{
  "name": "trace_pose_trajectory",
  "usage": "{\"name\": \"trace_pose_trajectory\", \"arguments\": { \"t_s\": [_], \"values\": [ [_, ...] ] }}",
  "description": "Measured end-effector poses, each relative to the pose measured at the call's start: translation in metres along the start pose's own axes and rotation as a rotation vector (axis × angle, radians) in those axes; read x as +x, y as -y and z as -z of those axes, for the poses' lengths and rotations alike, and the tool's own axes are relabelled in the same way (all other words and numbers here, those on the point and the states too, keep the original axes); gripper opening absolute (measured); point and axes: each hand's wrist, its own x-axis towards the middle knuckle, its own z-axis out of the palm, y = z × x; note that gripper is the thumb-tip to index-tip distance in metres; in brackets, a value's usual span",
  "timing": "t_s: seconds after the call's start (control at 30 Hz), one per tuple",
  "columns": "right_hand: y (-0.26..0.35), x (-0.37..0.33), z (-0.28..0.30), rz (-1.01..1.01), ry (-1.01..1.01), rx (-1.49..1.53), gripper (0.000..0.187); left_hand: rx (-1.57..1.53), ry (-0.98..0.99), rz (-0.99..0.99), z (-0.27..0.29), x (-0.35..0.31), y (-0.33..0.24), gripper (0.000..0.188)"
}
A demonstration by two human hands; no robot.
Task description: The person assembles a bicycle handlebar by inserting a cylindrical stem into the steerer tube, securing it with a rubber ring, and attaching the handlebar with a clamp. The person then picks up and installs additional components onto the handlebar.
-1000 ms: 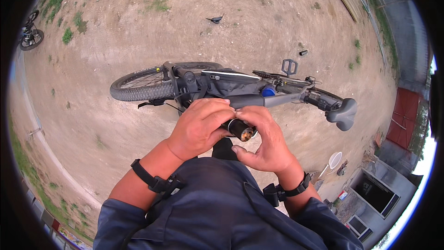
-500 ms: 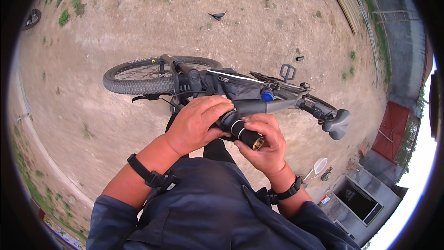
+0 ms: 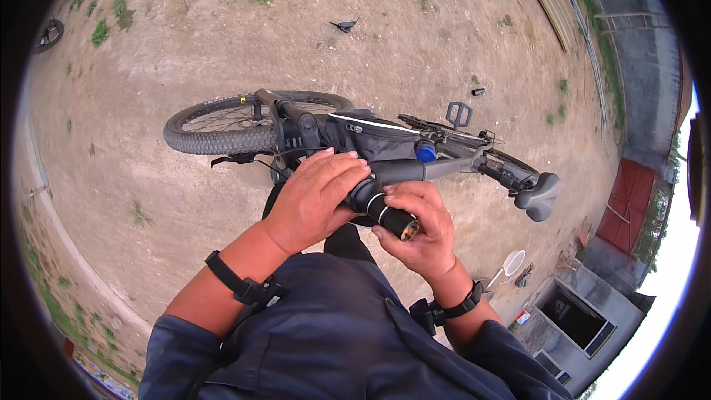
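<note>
Between my hands, in front of my torso, is a black flashlight [image 3: 379, 206] with silver rings. Its narrow end points down to the right and shows a round face with orange-gold parts inside. My left hand [image 3: 317, 196] is closed over the wide upper end, which its fingers partly hide. Thumb and fingers of my right hand [image 3: 421, 231] grip the barrel near the narrow end. Just beyond them a bicycle [image 3: 444, 169] lies on its side, with a black frame bag [image 3: 378, 141] and a blue round cap [image 3: 426, 154] at the bag's right end.
The bicycle's front wheel [image 3: 222, 130] is at left, its grey saddle [image 3: 539, 197] at right. On the dirt ground lie a small black cylinder [image 3: 478, 92] and a dark object [image 3: 345, 27]. A white round net-like thing [image 3: 513, 262] lies near the building [image 3: 585, 304] at right.
The whole view has shifted very slightly. Both hands keep their grip on the flashlight, and the bicycle lies as before.
</note>
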Motion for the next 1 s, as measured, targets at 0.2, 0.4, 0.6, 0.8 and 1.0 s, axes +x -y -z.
{"name": "trace_pose_trajectory", "arguments": {
  "t_s": [0.2, 0.4, 0.6, 0.8, 1.0],
  "values": [
    [0.003, 0.000, 0.002, -0.012, -0.001, -0.009, 0.057, 0.015, 0.005, -0.001, 0.000, 0.001, -0.001, 0.069],
    [0.002, -0.001, 0.003, 0.008, 0.001, -0.014, 0.058, 0.010, -0.009, -0.006, 0.000, -0.001, -0.003, 0.071],
    [0.004, 0.000, 0.006, 0.008, -0.003, -0.037, 0.062, 0.011, -0.010, -0.001, 0.000, -0.002, -0.002, 0.074],
    [0.004, 0.002, 0.003, -0.007, 0.007, -0.100, 0.065, 0.017, -0.009, 0.014, 0.000, -0.003, -0.002, 0.073],
    [-0.002, 0.009, -0.003, -0.014, 0.048, -0.163, 0.060, 0.040, -0.008, 0.010, 0.000, -0.002, 0.004, 0.070]
  ]
}}
